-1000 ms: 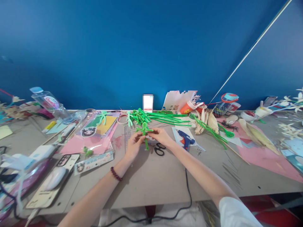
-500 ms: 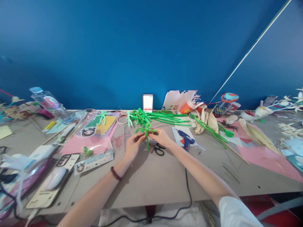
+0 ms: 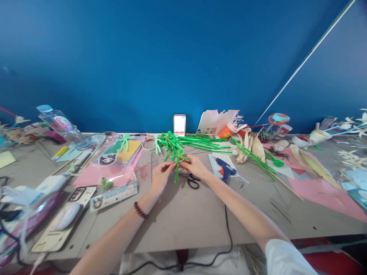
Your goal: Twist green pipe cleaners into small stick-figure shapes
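Note:
Between my hands is a crossed piece of bright green pipe cleaners (image 3: 176, 173), one strand hanging down toward me. My left hand (image 3: 162, 175) pinches it from the left, thumb and fingers together. From the right, my right hand (image 3: 194, 167) grips it with bent fingers. Just behind lies a pile of fuzzy green pipe cleaners (image 3: 172, 143), with long green stems (image 3: 205, 144) stretching to the right. Black-handled scissors (image 3: 193, 183) rest beneath my right wrist, their blades partly hidden by the hand.
A blue glue gun (image 3: 226, 169) lies on white paper to the right, its cord running off the front edge. A phone (image 3: 179, 125) leans on the blue wall. Pink paper and a plastic bag (image 3: 129, 172) lie left, near a white mouse (image 3: 68, 215). Dried husks (image 3: 258, 148) sit right.
The green pipe cleaner piece has tilted, its top dipping and its hanging strand shifting slightly left. Both hands keep their hold in nearly the same place.

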A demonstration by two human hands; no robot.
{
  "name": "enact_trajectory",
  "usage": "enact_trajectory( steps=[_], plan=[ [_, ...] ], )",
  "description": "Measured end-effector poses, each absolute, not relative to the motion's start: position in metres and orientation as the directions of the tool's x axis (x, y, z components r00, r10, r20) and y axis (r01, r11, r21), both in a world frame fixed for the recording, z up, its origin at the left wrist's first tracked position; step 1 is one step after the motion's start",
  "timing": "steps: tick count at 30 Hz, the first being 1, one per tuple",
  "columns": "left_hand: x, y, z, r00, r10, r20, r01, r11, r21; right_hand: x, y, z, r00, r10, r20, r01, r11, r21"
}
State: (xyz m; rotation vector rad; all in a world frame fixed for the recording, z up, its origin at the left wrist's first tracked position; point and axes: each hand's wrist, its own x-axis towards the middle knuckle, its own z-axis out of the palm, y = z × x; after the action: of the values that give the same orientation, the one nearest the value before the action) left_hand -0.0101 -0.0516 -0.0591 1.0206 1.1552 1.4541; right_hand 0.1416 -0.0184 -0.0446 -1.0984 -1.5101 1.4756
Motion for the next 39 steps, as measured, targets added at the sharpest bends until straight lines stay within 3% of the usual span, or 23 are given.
enact_trajectory(
  steps=[5,14,20,30,39],
  plan=[
    [-0.011,-0.050,-0.062,-0.121,0.992,0.032,-0.209,-0.057,0.976,0.144,-0.020,-0.042,-0.310,0.950,-0.046,0.192,0.015,-0.981],
    [-0.010,-0.051,-0.060,-0.106,0.994,0.017,-0.227,-0.041,0.973,0.142,-0.018,-0.046,-0.325,0.945,0.043,0.139,0.093,-0.986],
    [-0.012,-0.051,-0.059,-0.186,0.980,0.066,-0.207,-0.105,0.973,0.142,-0.024,-0.039,-0.373,0.927,-0.032,0.052,-0.013,-0.999],
    [-0.010,-0.059,-0.052,-0.169,0.970,0.175,-0.138,-0.199,0.970,0.136,-0.026,-0.043,-0.320,0.947,-0.008,-0.073,-0.033,-0.997],
    [-0.016,-0.052,-0.057,-0.060,0.997,-0.045,-0.360,0.020,0.933,0.136,-0.024,-0.044,-0.349,0.934,0.071,-0.079,0.046,-0.996]
  ],
)
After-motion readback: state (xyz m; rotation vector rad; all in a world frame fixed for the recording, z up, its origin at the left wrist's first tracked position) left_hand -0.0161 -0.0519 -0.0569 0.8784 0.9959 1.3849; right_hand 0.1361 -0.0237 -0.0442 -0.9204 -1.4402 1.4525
